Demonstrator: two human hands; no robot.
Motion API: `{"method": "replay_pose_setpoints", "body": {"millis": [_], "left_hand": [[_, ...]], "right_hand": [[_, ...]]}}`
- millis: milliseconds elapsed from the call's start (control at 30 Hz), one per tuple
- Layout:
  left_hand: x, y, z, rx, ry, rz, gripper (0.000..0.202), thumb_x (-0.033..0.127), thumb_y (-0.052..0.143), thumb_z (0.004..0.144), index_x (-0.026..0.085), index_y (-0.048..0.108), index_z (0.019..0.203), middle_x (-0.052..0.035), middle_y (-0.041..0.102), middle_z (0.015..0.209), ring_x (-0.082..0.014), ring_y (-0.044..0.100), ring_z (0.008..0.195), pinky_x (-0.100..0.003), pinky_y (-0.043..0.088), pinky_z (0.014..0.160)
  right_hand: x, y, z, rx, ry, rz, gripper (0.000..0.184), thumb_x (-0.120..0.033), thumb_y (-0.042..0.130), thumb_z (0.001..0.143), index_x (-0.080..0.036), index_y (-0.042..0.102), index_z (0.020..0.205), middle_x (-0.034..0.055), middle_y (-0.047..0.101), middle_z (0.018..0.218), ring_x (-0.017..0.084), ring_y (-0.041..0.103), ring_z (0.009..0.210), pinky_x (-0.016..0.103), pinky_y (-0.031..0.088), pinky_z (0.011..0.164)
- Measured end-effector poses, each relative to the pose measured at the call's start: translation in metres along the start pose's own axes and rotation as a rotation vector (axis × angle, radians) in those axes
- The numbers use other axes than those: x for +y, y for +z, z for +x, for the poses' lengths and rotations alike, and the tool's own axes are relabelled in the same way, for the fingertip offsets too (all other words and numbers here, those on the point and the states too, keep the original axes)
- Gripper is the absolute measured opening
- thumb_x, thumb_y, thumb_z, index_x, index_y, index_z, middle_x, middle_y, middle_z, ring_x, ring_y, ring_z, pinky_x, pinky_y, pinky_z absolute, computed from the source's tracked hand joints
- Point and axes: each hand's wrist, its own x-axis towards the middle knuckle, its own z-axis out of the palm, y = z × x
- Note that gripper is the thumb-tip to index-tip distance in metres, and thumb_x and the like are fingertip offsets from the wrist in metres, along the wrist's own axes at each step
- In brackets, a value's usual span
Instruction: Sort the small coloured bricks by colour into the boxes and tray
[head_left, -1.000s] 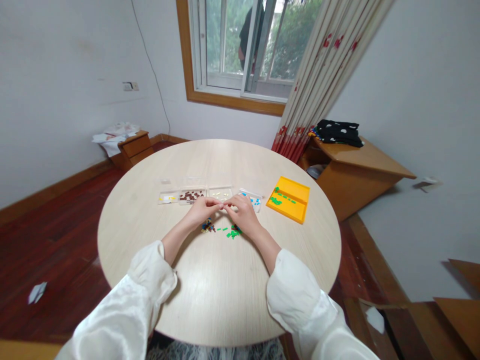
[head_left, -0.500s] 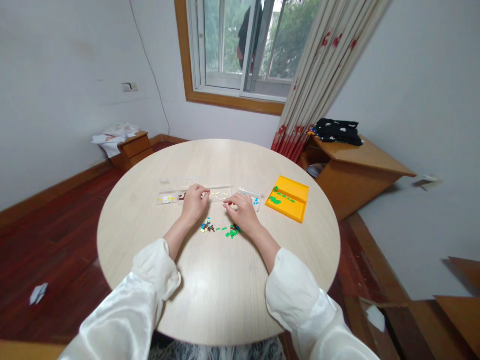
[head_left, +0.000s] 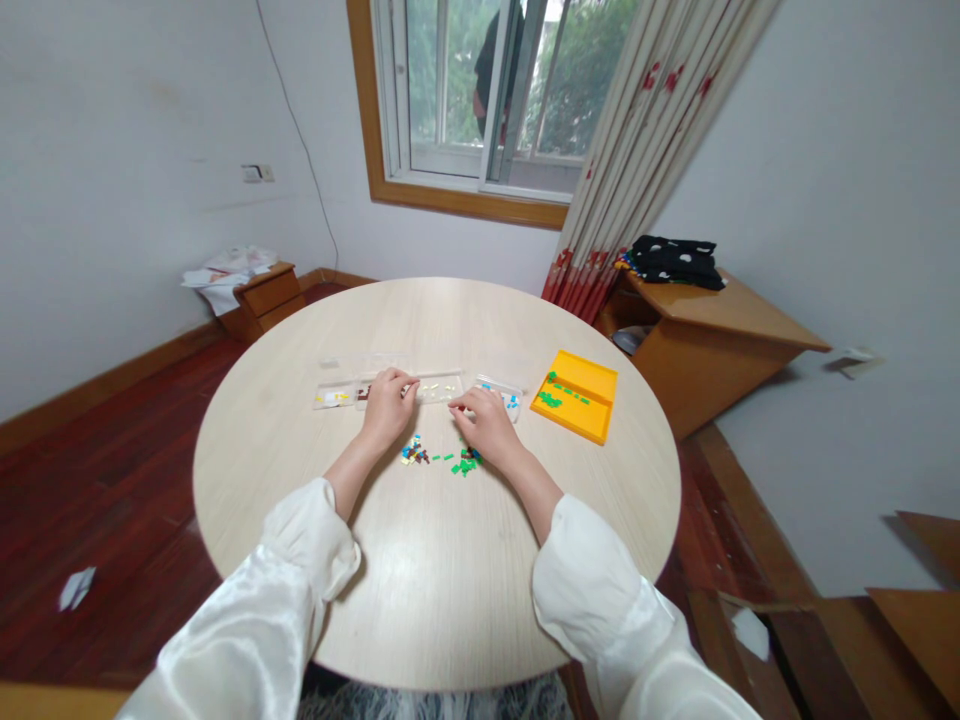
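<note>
The person's left hand [head_left: 388, 408] hung over a clear plastic tray of small dark-brown pieces [head_left: 362, 404], covering most of it, with its fingertips close to the left end of a clear plastic tray of pale-yellow pieces [head_left: 435, 397]. Its thumb and forefinger curved towards each other, but whether they met or pinched a small piece could not be told. The right hand [head_left: 486, 420] was just beside the same pale-yellow tray's right end, partly covering a clear plastic tray of small blue pieces [head_left: 504, 383]; its thumb and forefinger were bent close together, and again it could not be told whether they gripped anything. The two hands were apart. Nearer the person, on the round pale wooden table [head_left: 420, 580], lay a mixed heap of tiny brown, blue and pale-yellow pieces [head_left: 415, 453] and, to its right, a heap of mostly bright-green pieces [head_left: 466, 465], partly behind the right hand, with two small green strips [head_left: 448, 457] between the heaps. A clear plastic tray of bright-yellow pieces [head_left: 319, 403] stood at the far left, and an orange-yellow plastic case [head_left: 590, 374] holding green pieces lay unfolded on the right.
</note>
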Motion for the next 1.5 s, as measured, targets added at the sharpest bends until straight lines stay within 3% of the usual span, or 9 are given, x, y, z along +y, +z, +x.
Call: {"method": "replay_pose_setpoints", "body": {"millis": [100,200,333,667,767,900,1067,1267,1500], "left_hand": [[0.002,-0.003,0.0,0.02,0.001,0.021,0.022,0.026,0.049,0.081,0.017,0.061,0.066,-0.0052,0.057,0.07,-0.0186,0.051,0.074,-0.032,0.038,0.073],[0.005,-0.005,0.0,0.025,-0.02,0.05,0.033,0.029,0.047,0.081,0.02,0.045,0.049,-0.002,0.046,0.056,-0.0166,0.044,0.061,-0.03,0.034,0.064],[0.008,-0.009,0.0,0.017,-0.048,0.039,0.037,0.026,0.044,0.08,0.021,0.03,0.046,0.0004,0.038,0.05,-0.0152,0.039,0.056,-0.03,0.03,0.059],[0.01,-0.011,-0.004,-0.011,-0.054,-0.007,0.036,0.025,0.043,0.079,0.022,0.029,0.047,0.001,0.038,0.05,-0.0143,0.039,0.055,-0.029,0.03,0.058],[0.014,-0.012,-0.005,-0.034,-0.037,-0.044,0.034,0.026,0.045,0.079,0.021,0.031,0.048,0.0016,0.038,0.051,-0.0137,0.039,0.055,-0.028,0.03,0.058],[0.023,-0.012,-0.009,-0.138,0.029,-0.154,0.029,0.028,0.05,0.078,0.019,0.042,0.051,0.0013,0.046,0.056,-0.013,0.043,0.059,-0.026,0.034,0.061],[0.027,-0.01,-0.013,-0.249,0.122,-0.267,0.023,0.029,0.052,0.079,0.017,0.053,0.059,-0.0007,0.052,0.063,-0.0132,0.047,0.064,-0.026,0.036,0.064],[0.022,-0.01,-0.015,-0.25,0.138,-0.249,0.022,0.026,0.052,0.08,0.017,0.054,0.06,-0.0005,0.052,0.066,-0.0129,0.048,0.065,-0.027,0.038,0.065],[0.023,-0.012,-0.015,-0.258,0.155,-0.226,0.022,0.023,0.052,0.08,0.017,0.054,0.06,-0.001,0.053,0.067,-0.0134,0.049,0.066,-0.027,0.039,0.066]], "right_hand": [[0.0,-0.005,-0.001,-0.103,-0.008,-0.022,0.016,-0.008,0.053,0.077,-0.019,0.065,0.079,0.0048,0.065,0.084,0.019,0.054,0.087,0.034,0.033,0.079],[-0.002,-0.015,-0.002,-0.23,-0.046,-0.033,0.019,-0.005,0.053,0.071,-0.019,0.066,0.073,0.0029,0.064,0.081,0.018,0.054,0.085,0.034,0.032,0.08],[-0.006,-0.027,-0.003,-0.294,-0.026,-0.094,0.012,-0.009,0.058,0.066,-0.018,0.066,0.067,0.0032,0.064,0.074,0.019,0.053,0.08,0.034,0.032,0.077],[-0.003,-0.023,-0.002,-0.379,-0.036,-0.109,0.015,-0.007,0.06,0.069,-0.018,0.067,0.061,0.0032,0.064,0.064,0.016,0.053,0.07,0.032,0.031,0.073],[-0.001,-0.021,-0.003,-0.345,-0.021,-0.084,0.013,-0.009,0.059,0.073,-0.017,0.066,0.065,0.004,0.064,0.07,0.017,0.053,0.075,0.032,0.032,0.075],[0.002,-0.018,-0.001,-0.176,0.002,0.001,0.009,-0.012,0.056,0.079,-0.016,0.063,0.075,0.0047,0.064,0.081,0.017,0.053,0.082,0.033,0.033,0.079],[0.005,-0.013,0.005,0.025,0.1,0.314,0.01,-0.018,0.054,0.079,-0.017,0.062,0.074,0.0033,0.063,0.077,0.015,0.054,0.077,0.029,0.038,0.075],[0.009,-0.009,0.008,0.087,0.302,0.755,0.016,-0.031,0.059,0.072,-0.017,0.064,0.079,0.0019,0.065,0.078,0.014,0.056,0.074,0.027,0.041,0.071],[0.006,-0.013,0.008,0.124,0.345,0.906,0.026,-0.041,0.064,0.065,-0.018,0.061,0.075,0.0002,0.062,0.074,0.013,0.055,0.073,0.027,0.043,0.072]]}}
